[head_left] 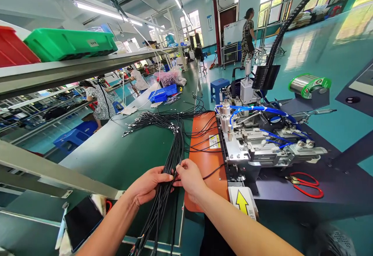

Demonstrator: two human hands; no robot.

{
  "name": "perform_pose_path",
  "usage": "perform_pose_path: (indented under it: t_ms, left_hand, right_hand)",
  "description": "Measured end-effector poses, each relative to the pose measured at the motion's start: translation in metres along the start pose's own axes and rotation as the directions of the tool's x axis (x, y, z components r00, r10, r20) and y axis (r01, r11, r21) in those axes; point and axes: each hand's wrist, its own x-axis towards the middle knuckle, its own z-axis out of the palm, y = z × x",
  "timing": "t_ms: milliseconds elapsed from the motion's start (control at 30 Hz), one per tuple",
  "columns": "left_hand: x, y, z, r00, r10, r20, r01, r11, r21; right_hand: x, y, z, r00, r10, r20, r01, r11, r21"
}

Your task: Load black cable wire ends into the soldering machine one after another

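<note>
A thick bundle of black cables [175, 143] runs along the green bench top, bends toward me and hangs over the near edge. My left hand [150, 184] is closed round this bundle, thumb across the top. Right beside it, my right hand [189, 178] has thumb and forefinger pinched together at the bundle's right side, on what looks like a single black cable; its fingers partly hide the grip. Small light-coloured tips [136, 122] show at the bundle's far end. Several separate cables cross the orange plate [204, 131] toward the machine.
A metal machine [250, 143] with blue air tubes stands at right. Red-handled scissors [307, 184] and a solder wire spool [309, 85] lie near it. Blue trays [164, 92] sit farther along the bench [122, 151]. A green bin [70, 44] rests on the left shelf. People are in the background.
</note>
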Motion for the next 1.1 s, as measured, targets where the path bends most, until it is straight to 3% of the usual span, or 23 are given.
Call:
perform_pose_path:
  t_ms: [200, 433, 600, 767, 933, 1100]
  left_hand:
    - [-0.001, 0.006, 0.004, 0.999, -0.019, -0.034, 0.020, 0.999, 0.045]
    - [-0.001, 0.016, -0.008, 0.991, 0.007, -0.137, 0.018, 0.983, 0.181]
    - [-0.002, 0.030, -0.013, 0.992, 0.011, -0.128, 0.008, 0.990, 0.140]
    - [-0.002, 0.028, -0.014, 0.992, -0.011, -0.127, 0.013, 1.000, 0.020]
    - [0.000, 0.024, -0.016, 0.996, -0.046, -0.078, 0.060, 0.981, 0.185]
    - [0.003, 0.013, 0.001, 0.996, -0.052, 0.075, 0.051, 0.999, 0.020]
  right_hand:
    - [0.005, 0.003, -0.004, 0.983, -0.178, -0.033, 0.163, 0.949, -0.270]
    - [0.003, -0.010, -0.018, 0.943, -0.334, 0.003, 0.279, 0.781, -0.559]
    - [0.008, -0.023, -0.027, 0.929, -0.365, 0.063, 0.322, 0.712, -0.624]
    - [0.012, -0.036, -0.037, 0.914, -0.398, 0.083, 0.352, 0.672, -0.651]
    - [0.014, -0.039, -0.040, 0.938, -0.341, 0.058, 0.295, 0.701, -0.650]
    - [0.015, -0.023, -0.014, 0.985, -0.168, 0.029, 0.156, 0.824, -0.545]
